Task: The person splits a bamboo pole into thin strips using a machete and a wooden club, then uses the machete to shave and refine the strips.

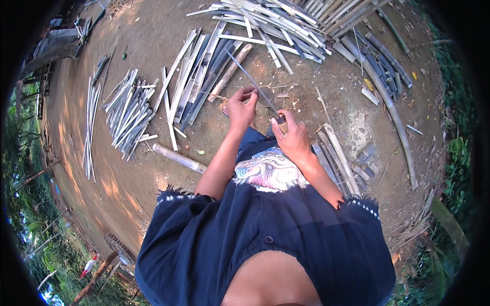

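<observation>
In my right hand (292, 133) is the handle of a long, narrow-bladed machete (244, 70). Its thin blade slants away from me, up and to the left. Beside the middle of the blade, my left hand (242, 106) has its thumb and fingers pinched together. Whether they grip the blade or some small piece cannot be made out. Both hands are in front of my waist, above my feet. Just beyond my left hand, a round bamboo length (230, 72) lies on the ground.
Split bamboo lies in piles at the far left (193, 76), the left (130, 115) and the far middle (278, 25). To my right are bamboo poles (341, 158), short offcuts (365, 171) and a long curved pole (390, 104). Another pole (178, 158) lies by my left elbow.
</observation>
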`<state>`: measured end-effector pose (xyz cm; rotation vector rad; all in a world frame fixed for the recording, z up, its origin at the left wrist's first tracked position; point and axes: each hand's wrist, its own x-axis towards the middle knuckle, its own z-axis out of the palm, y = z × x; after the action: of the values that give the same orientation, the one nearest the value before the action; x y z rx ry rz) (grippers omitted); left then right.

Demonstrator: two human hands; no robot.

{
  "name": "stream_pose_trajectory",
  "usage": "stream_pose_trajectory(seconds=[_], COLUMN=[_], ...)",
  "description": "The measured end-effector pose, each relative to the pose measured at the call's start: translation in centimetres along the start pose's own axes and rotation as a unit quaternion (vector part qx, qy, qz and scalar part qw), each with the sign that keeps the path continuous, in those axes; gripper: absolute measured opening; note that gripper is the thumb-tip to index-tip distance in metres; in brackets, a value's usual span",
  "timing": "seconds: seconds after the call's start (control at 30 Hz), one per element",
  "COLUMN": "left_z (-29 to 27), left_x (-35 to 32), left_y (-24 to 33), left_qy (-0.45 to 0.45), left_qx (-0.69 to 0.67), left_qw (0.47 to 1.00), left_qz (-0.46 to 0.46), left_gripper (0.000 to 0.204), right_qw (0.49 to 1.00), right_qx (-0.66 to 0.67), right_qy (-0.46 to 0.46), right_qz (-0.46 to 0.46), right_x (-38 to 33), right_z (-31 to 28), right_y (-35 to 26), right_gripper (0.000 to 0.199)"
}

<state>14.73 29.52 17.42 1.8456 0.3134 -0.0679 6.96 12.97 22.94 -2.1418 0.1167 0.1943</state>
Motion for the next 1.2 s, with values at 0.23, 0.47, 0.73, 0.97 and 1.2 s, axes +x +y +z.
stream_pose_trajectory(seconds=[0.23,0.47,0.73,0.97,1.2], left_z=[-0.1,-0.3,-0.5,-1.6,-5.1], left_x=[0.0,-0.1,-0.3,0.6,4.3], left_y=[0.2,0.4,0.0,-2.1,12.7], left_qy=[0.012,0.025,0.05,0.061,0.262], left_qx=[0.025,0.039,0.06,-0.015,0.154], left_qw=[0.999,0.999,0.997,0.998,0.791], left_qz=[0.016,0.029,0.013,-0.004,0.531], left_gripper=[0.023,0.022,0.021,0.018,0.013], right_qw=[1.0,1.0,0.999,0.999,0.997], right_qx=[-0.006,-0.001,0.008,-0.036,-0.072], right_qy=[-0.013,-0.008,-0.005,-0.012,0.002], right_qz=[-0.007,-0.018,-0.046,0.005,0.016], right_x=[0.3,0.2,0.0,0.1,0.4], right_z=[-0.2,0.3,0.7,1.3,1.0], right_y=[-0.4,-0.2,-0.2,-0.3,0.8], right_gripper=[0.034,0.035,0.035,0.03,0.029])
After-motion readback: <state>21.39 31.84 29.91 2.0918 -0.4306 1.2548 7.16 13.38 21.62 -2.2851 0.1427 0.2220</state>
